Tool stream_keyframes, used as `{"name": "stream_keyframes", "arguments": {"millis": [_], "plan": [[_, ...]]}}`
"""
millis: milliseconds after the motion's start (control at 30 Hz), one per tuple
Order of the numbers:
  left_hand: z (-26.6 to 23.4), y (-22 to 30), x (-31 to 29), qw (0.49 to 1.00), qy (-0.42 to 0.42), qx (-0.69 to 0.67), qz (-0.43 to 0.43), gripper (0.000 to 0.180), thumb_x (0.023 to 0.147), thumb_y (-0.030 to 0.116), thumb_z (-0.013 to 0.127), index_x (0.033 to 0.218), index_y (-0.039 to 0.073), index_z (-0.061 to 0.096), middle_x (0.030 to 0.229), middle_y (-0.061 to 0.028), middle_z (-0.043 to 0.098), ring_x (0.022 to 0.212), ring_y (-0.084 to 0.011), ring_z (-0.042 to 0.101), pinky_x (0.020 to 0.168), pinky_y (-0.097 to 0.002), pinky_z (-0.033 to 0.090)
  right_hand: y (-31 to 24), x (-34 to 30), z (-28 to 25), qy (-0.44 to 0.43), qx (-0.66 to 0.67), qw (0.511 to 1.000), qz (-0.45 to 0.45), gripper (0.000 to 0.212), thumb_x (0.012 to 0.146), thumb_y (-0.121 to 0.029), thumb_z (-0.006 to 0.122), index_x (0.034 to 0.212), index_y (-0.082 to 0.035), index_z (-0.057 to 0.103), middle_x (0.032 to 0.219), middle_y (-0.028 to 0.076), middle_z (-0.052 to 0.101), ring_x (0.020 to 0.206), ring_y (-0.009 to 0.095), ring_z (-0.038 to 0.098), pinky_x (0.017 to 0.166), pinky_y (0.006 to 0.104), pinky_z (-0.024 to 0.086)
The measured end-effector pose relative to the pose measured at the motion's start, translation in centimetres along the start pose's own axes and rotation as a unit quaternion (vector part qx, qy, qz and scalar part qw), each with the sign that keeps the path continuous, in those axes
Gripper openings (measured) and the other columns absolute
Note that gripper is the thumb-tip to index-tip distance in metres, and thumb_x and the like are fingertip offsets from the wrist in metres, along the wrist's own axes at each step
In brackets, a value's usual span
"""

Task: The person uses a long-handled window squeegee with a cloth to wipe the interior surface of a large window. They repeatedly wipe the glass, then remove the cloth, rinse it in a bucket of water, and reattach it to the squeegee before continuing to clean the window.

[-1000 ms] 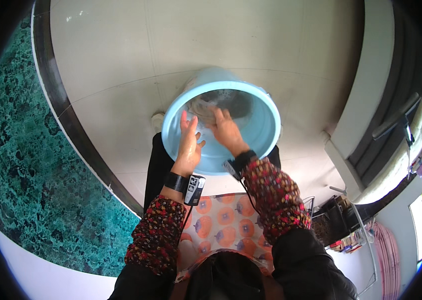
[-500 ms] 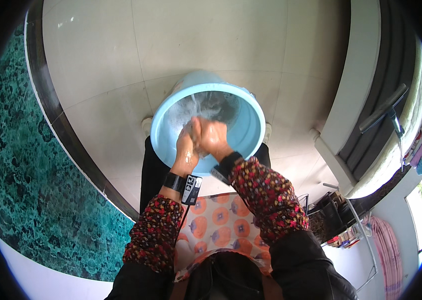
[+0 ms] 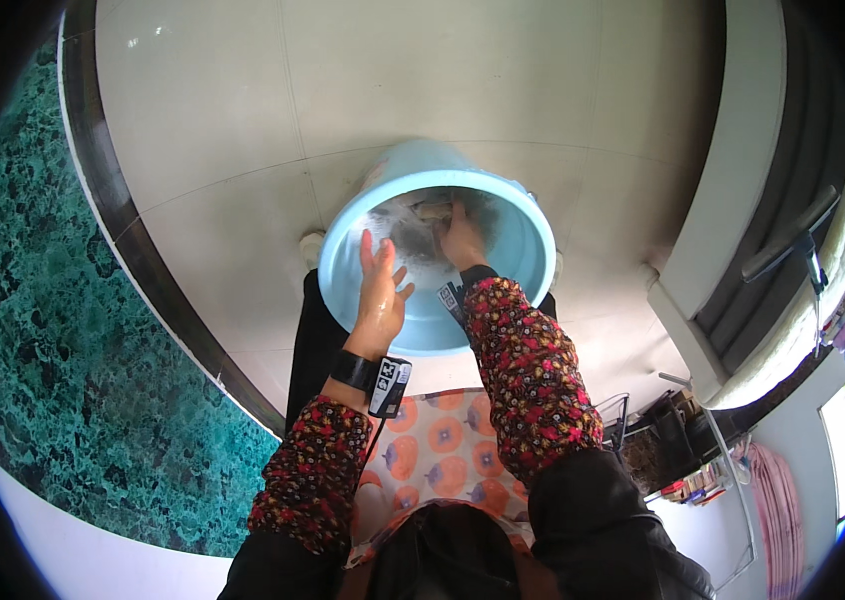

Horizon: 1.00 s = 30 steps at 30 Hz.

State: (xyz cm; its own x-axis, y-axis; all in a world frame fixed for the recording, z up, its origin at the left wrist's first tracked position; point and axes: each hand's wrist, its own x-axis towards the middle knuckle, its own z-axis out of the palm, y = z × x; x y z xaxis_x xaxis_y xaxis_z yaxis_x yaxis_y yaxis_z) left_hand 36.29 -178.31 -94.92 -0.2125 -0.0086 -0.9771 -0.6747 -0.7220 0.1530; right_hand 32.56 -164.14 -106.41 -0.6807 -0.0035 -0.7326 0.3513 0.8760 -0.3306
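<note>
A light blue plastic bucket (image 3: 540,240) stands on the floor between my knees, with soapy, foamy water (image 3: 398,222) in it. My left hand (image 3: 380,290) is over the near left part of the bucket, wet, its fingers spread and nothing in them. Farther in, my right hand (image 3: 463,240) reaches down to the water, its thumb against a greyish wet bundle that looks like a cloth (image 3: 433,211). The other fingers of that hand are mostly hidden below the thumb and the water. Both wrists wear black bands with small boxes.
Pale floor tiles (image 3: 423,80) surround the bucket. At the left lies a green marbled surface (image 3: 93,350) with a dark border. A squeegee-like tool (image 3: 793,235) leans at the right, near a metal rack (image 3: 728,460) and a pink hanging cloth (image 3: 775,510).
My hands, together over the bucket before, have come apart. The left has opened and stays near the rim; the right has moved forward and down to the water with the cloth.
</note>
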Motion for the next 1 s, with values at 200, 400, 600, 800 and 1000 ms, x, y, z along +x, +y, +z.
{"name": "stream_keyframes", "arguments": {"millis": [200,400,600,800,1000], "plan": [[1.2,1.6,0.0,1.0,0.0,-0.018,0.009,0.08,0.089,0.047,0.059,0.149,0.027,0.009,0.147,-0.0062,0.024,0.124,-0.0319,0.037,0.094,-0.0453,0.042,-4.5,-6.2,-4.1,0.014,0.14,0.969,-0.205,0.027,0.079,-0.022,0.07,0.097,-0.006,0.058,0.092,0.02,0.059,0.082,0.041,0.06,0.068,0.045,0.049],[2.0,1.2,-0.2,0.989,-0.084,-0.113,0.036,0.051,0.093,0.035,0.059,0.136,0.016,0.038,0.101,-0.0019,0.053,0.089,-0.0128,0.055,0.074,-0.0306,0.05,-9.2,-12.6,-9.5,-0.025,0.166,0.97,-0.178,0.025,0.082,-0.03,0.068,0.085,-0.006,0.061,0.077,0.015,0.06,0.065,0.036,0.061,0.056,0.0436,0.049],[0.6,-0.2,0.7,0.994,-0.009,-0.101,-0.038,0.042,0.1,0.032,0.043,0.13,0.003,0.045,0.11,-0.0054,0.055,0.087,-0.0128,0.057,0.072,-0.0277,0.049,-8.7,-8.2,-6.2,0.042,0.099,0.964,-0.242,0.021,0.083,-0.027,0.063,0.079,-0.007,0.064,0.067,0.018,0.06,0.062,0.038,0.059,0.055,0.0423,0.049],[2.5,-0.1,0.6,0.996,-0.031,-0.059,0.053,0.042,0.1,0.03,0.045,0.131,0.002,0.044,0.122,-0.0085,0.053,0.111,-0.017,0.051,0.096,-0.032,0.042,-6.1,-1.3,-6.5,-0.041,0.023,0.998,-0.03,0.053,0.094,-0.05,0.04,0.088,-0.006,0.068,0.082,0.022,0.066,0.08,0.041,0.062,0.075,0.0473,0.049],[0.4,1.0,0.6,0.996,0.049,0.018,0.07,0.063,0.097,0.028,0.051,0.149,0.023,0.015,0.149,-0.0162,0.023,0.131,-0.0376,0.033,0.105,-0.0479,0.031,-0.2,-1.1,-6.6,0.067,0.037,0.997,-0.024,0.041,0.091,-0.035,0.055,0.123,-0.009,0.052,0.117,0.021,0.056,0.104,0.039,0.056,0.086,0.0455,0.047]]}}
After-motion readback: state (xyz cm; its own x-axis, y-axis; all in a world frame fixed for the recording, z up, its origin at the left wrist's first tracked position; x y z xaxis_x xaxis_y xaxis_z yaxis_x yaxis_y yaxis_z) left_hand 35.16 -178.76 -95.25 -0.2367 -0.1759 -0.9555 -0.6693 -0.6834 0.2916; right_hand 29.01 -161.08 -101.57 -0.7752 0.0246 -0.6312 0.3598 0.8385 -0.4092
